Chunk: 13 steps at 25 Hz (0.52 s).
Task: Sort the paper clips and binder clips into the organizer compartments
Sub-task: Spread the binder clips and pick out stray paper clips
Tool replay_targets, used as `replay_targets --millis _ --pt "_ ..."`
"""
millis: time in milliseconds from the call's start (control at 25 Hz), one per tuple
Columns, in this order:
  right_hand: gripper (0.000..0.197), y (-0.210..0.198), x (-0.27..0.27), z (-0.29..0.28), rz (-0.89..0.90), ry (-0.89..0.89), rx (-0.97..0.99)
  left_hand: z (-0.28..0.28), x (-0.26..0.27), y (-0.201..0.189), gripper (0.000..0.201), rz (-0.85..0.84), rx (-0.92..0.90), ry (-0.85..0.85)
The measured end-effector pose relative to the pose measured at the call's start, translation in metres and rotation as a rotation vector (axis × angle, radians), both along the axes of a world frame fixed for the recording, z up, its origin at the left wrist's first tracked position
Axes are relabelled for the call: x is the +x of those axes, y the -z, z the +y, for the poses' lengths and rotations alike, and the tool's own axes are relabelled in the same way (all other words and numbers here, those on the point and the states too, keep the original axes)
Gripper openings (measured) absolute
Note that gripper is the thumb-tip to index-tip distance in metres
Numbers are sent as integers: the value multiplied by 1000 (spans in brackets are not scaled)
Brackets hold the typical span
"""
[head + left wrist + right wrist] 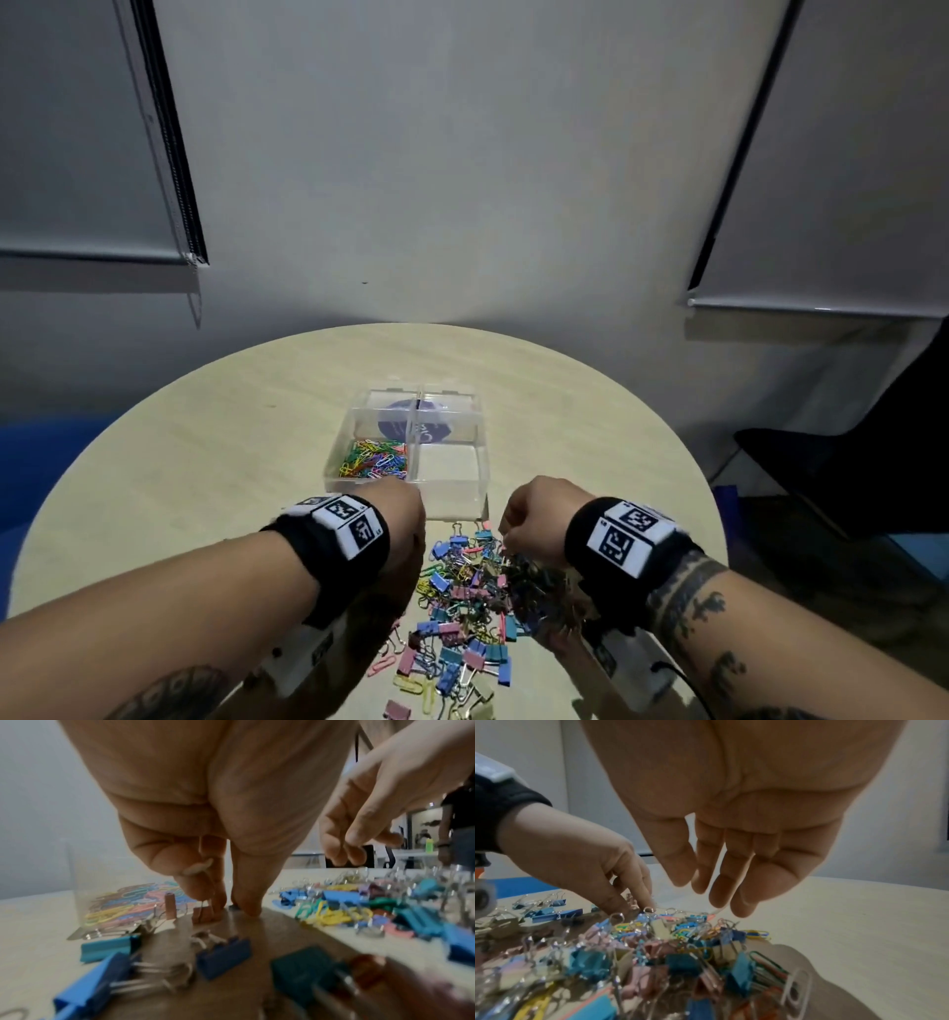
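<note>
A clear four-part organizer [336, 465] stands mid-table. Its near-left compartment holds coloured paper clips [372, 460]; the near-right compartment [452, 475] shows nothing inside. A mixed pile of binder clips and paper clips [462, 591] lies in front of it. My left hand [228, 900] points down at the table just before the organizer, fingertips pinching the wire handle of a pink binder clip [203, 913]. My right hand [706, 890] hovers above the pile's far edge, fingers relaxed and holding nothing. The head view hides both hands' fingers behind their backs.
Several blue binder clips [221, 957] lie apart, left of the pile under my left wrist. The round pale table [205, 462] has bare wood left and right of the organizer. A dark chair [847, 462] stands off the right edge. A person [457, 817] stands far behind.
</note>
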State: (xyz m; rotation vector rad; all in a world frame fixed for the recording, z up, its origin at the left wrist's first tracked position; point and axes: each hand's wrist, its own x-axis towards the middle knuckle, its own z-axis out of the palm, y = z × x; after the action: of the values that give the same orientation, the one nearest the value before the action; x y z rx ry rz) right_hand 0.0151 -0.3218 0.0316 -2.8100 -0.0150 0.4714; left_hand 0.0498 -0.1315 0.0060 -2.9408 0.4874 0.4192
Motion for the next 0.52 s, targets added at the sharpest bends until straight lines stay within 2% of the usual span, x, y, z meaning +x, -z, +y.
replay_targets --millis 160,240,360,520 --pt "25 -3 7 -21 -46 -17 -92 -8 0 0 25 -73 104 -5" --pt "30 -7 13 -36 -53 -13 -152 -6 -1 2 25 -85 90 18" --pt "25 -1 15 -52 -49 -16 -174 -2 -3 5 27 -63 87 45" --pt "31 23 11 -44 3 -141 -207 3 -6 3 21 -40 -31 34"
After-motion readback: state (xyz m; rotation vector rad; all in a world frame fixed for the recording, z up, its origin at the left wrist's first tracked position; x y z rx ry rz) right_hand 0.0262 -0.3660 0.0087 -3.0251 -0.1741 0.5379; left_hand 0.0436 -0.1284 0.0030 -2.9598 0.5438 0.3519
